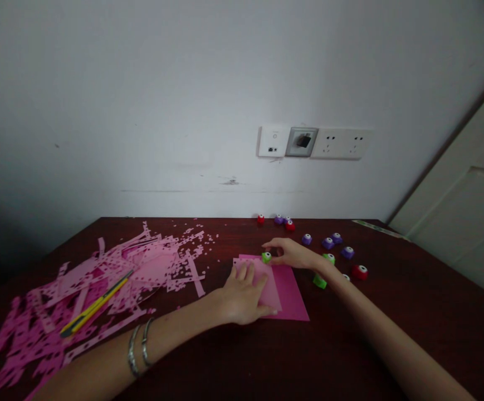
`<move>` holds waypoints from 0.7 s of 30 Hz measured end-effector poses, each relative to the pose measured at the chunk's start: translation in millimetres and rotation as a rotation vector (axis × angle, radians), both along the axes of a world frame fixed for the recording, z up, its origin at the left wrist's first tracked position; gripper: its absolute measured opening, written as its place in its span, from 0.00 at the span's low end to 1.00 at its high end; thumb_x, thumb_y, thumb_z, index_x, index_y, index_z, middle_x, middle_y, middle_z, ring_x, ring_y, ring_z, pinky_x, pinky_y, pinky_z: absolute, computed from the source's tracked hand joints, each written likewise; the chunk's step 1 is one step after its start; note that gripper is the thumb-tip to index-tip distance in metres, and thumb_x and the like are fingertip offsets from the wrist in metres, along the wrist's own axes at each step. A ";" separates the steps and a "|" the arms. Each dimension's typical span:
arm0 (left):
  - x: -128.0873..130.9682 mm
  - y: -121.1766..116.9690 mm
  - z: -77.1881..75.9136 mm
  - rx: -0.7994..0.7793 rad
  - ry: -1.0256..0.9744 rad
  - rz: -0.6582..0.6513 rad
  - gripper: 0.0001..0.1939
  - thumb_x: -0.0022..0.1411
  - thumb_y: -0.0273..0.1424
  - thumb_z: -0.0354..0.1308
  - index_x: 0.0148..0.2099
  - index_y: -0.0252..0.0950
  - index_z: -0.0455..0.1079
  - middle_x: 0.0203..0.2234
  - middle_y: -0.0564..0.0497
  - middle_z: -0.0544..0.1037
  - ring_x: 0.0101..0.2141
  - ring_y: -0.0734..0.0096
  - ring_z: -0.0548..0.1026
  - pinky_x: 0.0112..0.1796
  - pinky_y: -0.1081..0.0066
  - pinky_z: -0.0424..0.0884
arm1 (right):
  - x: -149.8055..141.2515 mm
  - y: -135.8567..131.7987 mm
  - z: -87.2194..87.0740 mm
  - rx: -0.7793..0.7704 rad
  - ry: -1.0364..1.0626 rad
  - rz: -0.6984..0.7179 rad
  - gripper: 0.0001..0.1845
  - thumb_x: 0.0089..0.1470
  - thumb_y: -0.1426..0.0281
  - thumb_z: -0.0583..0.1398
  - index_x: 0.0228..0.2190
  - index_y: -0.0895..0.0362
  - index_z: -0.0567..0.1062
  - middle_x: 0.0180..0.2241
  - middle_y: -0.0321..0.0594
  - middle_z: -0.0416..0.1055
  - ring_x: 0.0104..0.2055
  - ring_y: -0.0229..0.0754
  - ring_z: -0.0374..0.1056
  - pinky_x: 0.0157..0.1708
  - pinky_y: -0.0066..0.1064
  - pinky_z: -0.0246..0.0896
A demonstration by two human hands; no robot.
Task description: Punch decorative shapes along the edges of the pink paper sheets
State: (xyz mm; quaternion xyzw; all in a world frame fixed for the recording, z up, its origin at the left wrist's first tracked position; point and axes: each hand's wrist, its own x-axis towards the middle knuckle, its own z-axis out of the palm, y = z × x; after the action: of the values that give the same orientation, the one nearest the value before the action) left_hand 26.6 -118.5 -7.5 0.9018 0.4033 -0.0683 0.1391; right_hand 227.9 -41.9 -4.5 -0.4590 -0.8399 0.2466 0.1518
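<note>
My left hand point(245, 292) lies with fingers spread flat on a light pink sheet of paper point(272, 292), pressing it over a darker pink sheet point(294, 298). A small green craft punch point(266, 257) with a white top sits at the far edge of the light sheet. Around this punch curl the thumb and forefinger of my right hand point(294, 253); the exact contact is partly hidden. Near the upper left corner of the light sheet a small dark hole shows. Beside my right forearm stand more green punches point(319, 281), one partly covered by the arm.
Punched pink paper strips point(141, 267) and tiny cut-outs spread over the table's left side, with a yellow utility knife point(97, 303) on top. Purple punches point(347, 252) and red punches point(360, 272) stand to the right and back. Behind the table point(208, 356) rises a wall with sockets point(342, 143).
</note>
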 end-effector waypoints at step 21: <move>0.6 -6.0 -1.7 0.057 0.000 -0.004 0.42 0.57 0.56 0.38 0.64 0.32 0.44 0.61 0.33 0.43 0.60 0.42 0.40 0.54 0.50 0.43 | 42.4 17.8 -0.3 0.195 -0.274 -0.263 0.14 0.46 0.62 0.59 0.35 0.55 0.75 0.38 0.43 0.72 0.41 0.46 0.67 0.39 0.31 0.59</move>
State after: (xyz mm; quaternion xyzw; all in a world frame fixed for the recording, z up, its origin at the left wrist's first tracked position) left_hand 27.2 -124.5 -9.2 0.9063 0.4033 -0.0570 0.1133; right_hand 270.3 -24.1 -4.8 -0.5771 -0.8054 0.0773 0.1107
